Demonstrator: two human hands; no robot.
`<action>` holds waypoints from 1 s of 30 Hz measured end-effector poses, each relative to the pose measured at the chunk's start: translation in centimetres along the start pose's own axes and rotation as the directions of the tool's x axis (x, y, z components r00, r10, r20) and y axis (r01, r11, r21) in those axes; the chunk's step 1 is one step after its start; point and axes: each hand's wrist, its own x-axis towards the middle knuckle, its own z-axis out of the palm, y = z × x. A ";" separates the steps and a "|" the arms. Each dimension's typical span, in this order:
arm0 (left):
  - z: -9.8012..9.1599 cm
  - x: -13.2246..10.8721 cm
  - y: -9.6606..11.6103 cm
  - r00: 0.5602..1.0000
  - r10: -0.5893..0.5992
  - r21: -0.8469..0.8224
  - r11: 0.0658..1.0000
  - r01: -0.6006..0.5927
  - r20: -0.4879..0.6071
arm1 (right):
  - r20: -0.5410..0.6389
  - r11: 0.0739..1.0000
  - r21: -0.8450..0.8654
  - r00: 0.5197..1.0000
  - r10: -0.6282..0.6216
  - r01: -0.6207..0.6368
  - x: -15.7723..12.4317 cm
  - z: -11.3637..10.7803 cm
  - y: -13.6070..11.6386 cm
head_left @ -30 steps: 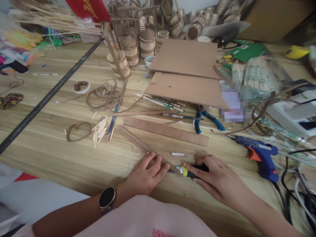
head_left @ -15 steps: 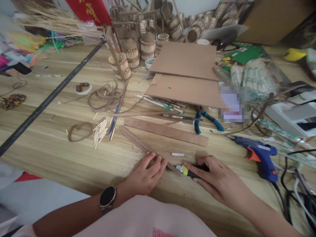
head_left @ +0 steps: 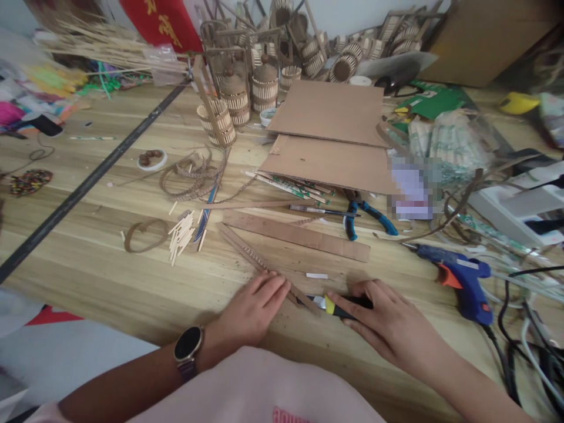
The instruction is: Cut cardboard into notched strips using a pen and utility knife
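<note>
My right hand [head_left: 383, 314] is closed round a black-and-yellow utility knife [head_left: 329, 305], its blade pointing left. That blade lies at the near end of a narrow cardboard strip [head_left: 304, 298], partly under it. My left hand [head_left: 259, 302], fingers together and bent, holds the strip against the table and hides its middle part. Beyond those fingers the strip runs up to the left, its corrugated inside showing in places. Behind both hands lies a wider flat cardboard strip [head_left: 299, 235]. A small white slip [head_left: 317, 275] rests between this wider strip and the knife.
A blue hot glue gun [head_left: 462, 273] lies at the right among cables. Blue-handled pliers [head_left: 372, 217], a pen [head_left: 324, 210] and cardboard sheets [head_left: 330, 111] are farther back. Short sticks [head_left: 181, 238] and a cardboard ring [head_left: 145, 235] sit leftward. Small stick baskets [head_left: 218, 122] stand behind.
My left hand has slid slightly left along the strip, its fingers drawing together and uncovering more of the near end. My right hand and the knife stay almost where they were.
</note>
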 end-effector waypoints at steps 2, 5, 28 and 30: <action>-0.8 0.2 -0.9 0.994 -0.099 -0.072 0.992 0.102 0.044 | 0.005 1.000 0.017 1.000 -0.023 0.023 0.2 -0.2 -0.4; -2.0 0.8 -2.5 0.990 -0.092 -0.151 0.983 0.107 0.104 | 0.020 0.999 0.039 0.999 -0.028 0.027 0.2 -0.1 -1.3; -2.9 3.4 -5.2 0.998 -0.034 -0.402 0.914 0.052 0.053 | 0.009 0.997 0.037 0.998 -0.067 0.067 0.9 -0.5 -2.2; -2.9 3.5 -5.3 0.997 -0.030 -0.399 0.915 0.053 0.064 | 0.005 0.997 0.044 0.998 -0.064 0.063 0.8 -0.5 -2.2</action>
